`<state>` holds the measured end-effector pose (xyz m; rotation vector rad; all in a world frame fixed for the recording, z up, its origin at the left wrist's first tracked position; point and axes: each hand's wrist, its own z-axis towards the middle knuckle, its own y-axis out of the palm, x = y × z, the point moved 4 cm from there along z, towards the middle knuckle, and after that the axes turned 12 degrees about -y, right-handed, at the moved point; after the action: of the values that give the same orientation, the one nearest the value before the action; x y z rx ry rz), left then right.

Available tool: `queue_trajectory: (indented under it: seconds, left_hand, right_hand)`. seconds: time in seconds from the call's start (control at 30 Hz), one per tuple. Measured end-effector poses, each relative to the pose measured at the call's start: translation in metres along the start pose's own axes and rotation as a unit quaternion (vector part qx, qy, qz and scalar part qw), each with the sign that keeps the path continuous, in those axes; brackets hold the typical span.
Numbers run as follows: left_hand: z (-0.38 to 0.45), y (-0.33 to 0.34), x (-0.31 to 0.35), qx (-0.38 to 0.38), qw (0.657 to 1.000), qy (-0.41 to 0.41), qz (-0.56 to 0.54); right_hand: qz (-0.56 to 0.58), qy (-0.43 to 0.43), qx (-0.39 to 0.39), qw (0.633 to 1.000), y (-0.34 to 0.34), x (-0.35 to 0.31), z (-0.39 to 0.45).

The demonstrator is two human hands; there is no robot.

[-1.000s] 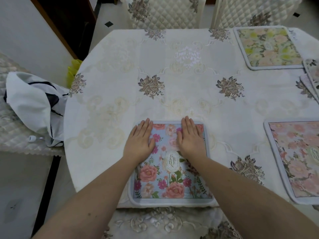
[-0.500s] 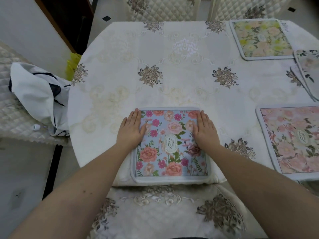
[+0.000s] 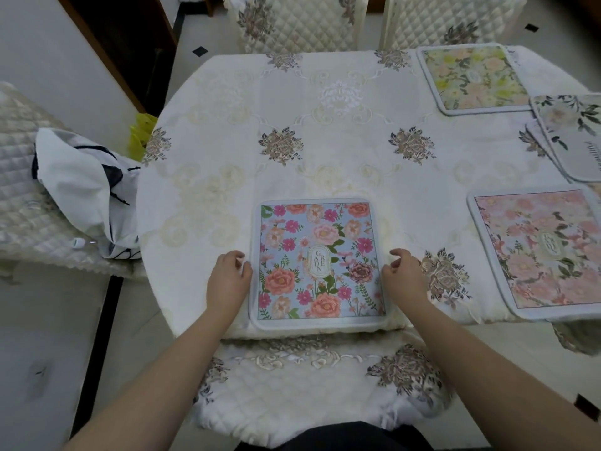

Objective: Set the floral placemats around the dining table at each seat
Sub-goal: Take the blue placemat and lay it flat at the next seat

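Note:
A blue floral placemat (image 3: 317, 262) lies flat at the table's near edge, straight in front of me. My left hand (image 3: 229, 281) rests on the tablecloth just off the mat's left edge, fingers loosely curled and holding nothing. My right hand (image 3: 405, 278) is just off the right edge, also loosely curled and empty. A pink floral placemat (image 3: 540, 252) lies at the near right. At the far right lies a yellow-green placemat (image 3: 474, 78). A small stack of white leafy placemats (image 3: 572, 131) runs off the right border.
The cream embroidered tablecloth (image 3: 325, 151) covers the table. A quilted chair seat (image 3: 318, 385) sits under the near edge, and two quilted chair backs (image 3: 292, 24) stand at the far side. A white cloth (image 3: 87, 190) lies on a seat at the left.
Both hands have slid off the blue placemat outward and toward me, from flat on it to beside its edges, and the fingers have curled. The mat lies uncovered.

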<state>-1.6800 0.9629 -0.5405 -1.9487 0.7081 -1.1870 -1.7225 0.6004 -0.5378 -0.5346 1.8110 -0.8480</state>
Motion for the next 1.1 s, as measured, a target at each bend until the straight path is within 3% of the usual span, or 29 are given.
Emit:
queue_trajectory:
  seconds: [0.37, 1.1]
  left_hand:
    - [0.002, 0.007, -0.012, -0.097, 0.987, -0.112, -0.063]
    - [-0.02, 0.028, 0.007, -0.034, 0.992, -0.093, -0.078]
  right_hand:
    - [0.046, 0.027, -0.014, 0.998, 0.002, 0.008, -0.001]
    - [0.046, 0.01, -0.004, 0.999, -0.018, 0.031, 0.004]
